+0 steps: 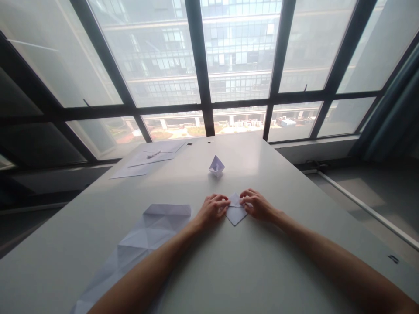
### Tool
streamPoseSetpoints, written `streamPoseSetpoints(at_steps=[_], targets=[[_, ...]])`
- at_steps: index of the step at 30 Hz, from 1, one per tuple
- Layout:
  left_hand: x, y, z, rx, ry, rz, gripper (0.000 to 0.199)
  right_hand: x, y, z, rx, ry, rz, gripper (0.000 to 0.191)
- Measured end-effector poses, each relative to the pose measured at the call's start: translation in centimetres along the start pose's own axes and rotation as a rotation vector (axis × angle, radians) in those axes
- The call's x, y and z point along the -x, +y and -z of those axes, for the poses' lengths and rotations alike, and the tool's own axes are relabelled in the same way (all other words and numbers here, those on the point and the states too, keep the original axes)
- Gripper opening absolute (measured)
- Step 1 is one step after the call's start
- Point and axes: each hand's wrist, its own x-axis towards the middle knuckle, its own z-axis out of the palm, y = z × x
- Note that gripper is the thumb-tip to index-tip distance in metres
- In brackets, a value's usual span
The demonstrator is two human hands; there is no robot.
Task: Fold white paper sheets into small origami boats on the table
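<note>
Touching folded paper (pixel 235 213) edges (fingers (pixel 223 203) apart)

It looks like an office or a meeting room, though which of the two cannot be told. The long white desk (pixel 262 270) is plain and smooth, with small round holes (pixel 189 144) near its far end, and loose sheets (pixel 127 171) lie on it. Dark-framed windows (pixel 197 56) fill the far wall, with a curtain (pixel 389 104) at the right. Outside stands a large building (pixel 160 56) with rows of panes, and the ground lies below, suggesting an upper storey.
</note>
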Motion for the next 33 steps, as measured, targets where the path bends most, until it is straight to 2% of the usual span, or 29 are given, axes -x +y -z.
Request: streamPoseSetpoints(at_steps=[4, 10, 21, 28, 33], targets=[[0.16, -0.02, 0.09, -0.021, -0.033, -0.017, 0.030, 0.04, -0.17, 0.11, 0.014, -0.015, -0.001, 0.024], [0.29, -0.23, 0.10, -0.056, -0.080, -0.034, 0.028, 0.11, -0.25, 0.15, 0.009, -0.014, 0.108, 0.018], [-0.24, -0.24, 0.34, 0.073, 0.019, 0.006, 0.030, -0.12, -0.58, 0.41, -0.051, -0.014, 0.100, 0.017], [-0.05, -0.08, 0.43, 0.057, 0.051, 0.058, 0.017, -0.02, -0.43, 0.27, -0.068, -0.018, 0.095, 0.017], [0.07, -0.07, 0.62, 0.071, 0.005, -0.020, 0.022, -0.02, -0.13, 0.28, -0.028, 0.030, 0.096, 0.023]])
